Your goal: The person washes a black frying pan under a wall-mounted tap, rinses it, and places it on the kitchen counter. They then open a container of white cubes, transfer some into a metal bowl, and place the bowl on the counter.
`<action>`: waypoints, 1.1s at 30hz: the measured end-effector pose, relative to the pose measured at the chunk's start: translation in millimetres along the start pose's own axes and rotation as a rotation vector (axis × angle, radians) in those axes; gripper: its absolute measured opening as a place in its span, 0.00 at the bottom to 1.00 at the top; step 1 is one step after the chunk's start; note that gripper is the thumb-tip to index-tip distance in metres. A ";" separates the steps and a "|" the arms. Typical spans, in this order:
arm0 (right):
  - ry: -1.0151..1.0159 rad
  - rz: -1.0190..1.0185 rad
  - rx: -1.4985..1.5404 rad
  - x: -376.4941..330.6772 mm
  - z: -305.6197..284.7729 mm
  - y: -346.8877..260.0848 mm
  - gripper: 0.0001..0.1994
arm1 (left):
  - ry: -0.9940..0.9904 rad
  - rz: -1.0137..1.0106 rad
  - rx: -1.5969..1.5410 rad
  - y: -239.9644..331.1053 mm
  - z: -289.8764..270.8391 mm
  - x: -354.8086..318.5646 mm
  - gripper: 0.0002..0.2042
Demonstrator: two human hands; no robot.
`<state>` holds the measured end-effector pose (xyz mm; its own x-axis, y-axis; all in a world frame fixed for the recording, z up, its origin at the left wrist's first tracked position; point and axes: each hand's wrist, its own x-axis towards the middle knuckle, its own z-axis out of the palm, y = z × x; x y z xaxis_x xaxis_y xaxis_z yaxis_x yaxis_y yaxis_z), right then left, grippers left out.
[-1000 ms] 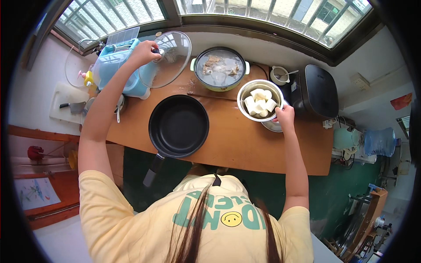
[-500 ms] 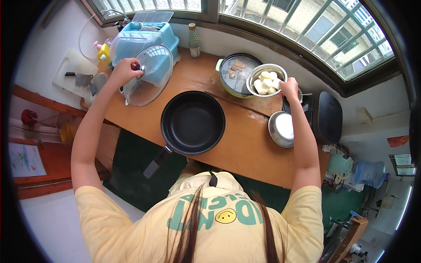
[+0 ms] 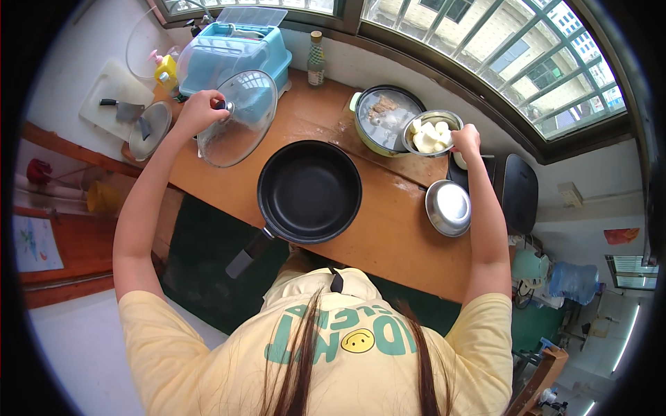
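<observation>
- Taking the black frying pan (image 3: 309,191) as the dial's centre and twelve toward the window, the hands are well apart.
- Left hand (image 3: 201,113), between ten and eleven: fingers clamped on the knob of a glass lid (image 3: 243,135), which is raised on edge.
- Right hand (image 3: 467,141), at two: gripping the right rim of a metal bowl (image 3: 454,121) with white chunks (image 3: 430,136) in it.
- Pot (image 3: 378,145), between one and two: meat in liquid. The bowl overlaps its right side, hiding the handle there; whether they touch, I cannot tell.
- The pan sits between the person and the pot, its handle pointing between seven and eight.
- At eleven, a blue box (image 3: 277,73), partly covered by the lid.
- At twelve, a patterned bottle (image 3: 316,66) by the wall.
- Around ten, a yellow pump bottle (image 3: 165,71) and a white board (image 3: 104,114) with a cleaver (image 3: 129,112).
- At three, a shiny metal bowl (image 3: 444,208) by the right forearm; beyond the arm, a black appliance (image 3: 520,194).
- Brown table (image 3: 388,222) beneath.
</observation>
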<state>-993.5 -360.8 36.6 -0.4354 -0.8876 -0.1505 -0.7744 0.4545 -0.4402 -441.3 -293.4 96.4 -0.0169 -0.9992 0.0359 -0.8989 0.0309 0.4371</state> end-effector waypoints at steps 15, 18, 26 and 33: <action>-0.092 0.079 0.562 -14.1 20.8 88.1 0.08 | -0.013 0.126 0.078 38.8 21.6 14.9 0.18; -0.118 0.072 0.622 -53.4 25.3 118.7 0.07 | 0.024 0.231 0.127 64.0 40.7 33.1 0.18; -0.119 0.248 0.722 -178.4 99.8 229.8 0.06 | -0.091 0.572 0.167 188.8 150.9 95.2 0.14; 0.013 0.482 0.992 -289.9 127.5 263.0 0.04 | -0.161 0.583 0.378 263.8 257.7 156.0 0.08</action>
<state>-1012.5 6.5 -148.4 -0.6022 -0.6301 -0.4903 0.1875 0.4854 -0.8540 -793.9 -447.6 -14.2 -0.5792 -0.8148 0.0233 -0.8137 0.5797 0.0440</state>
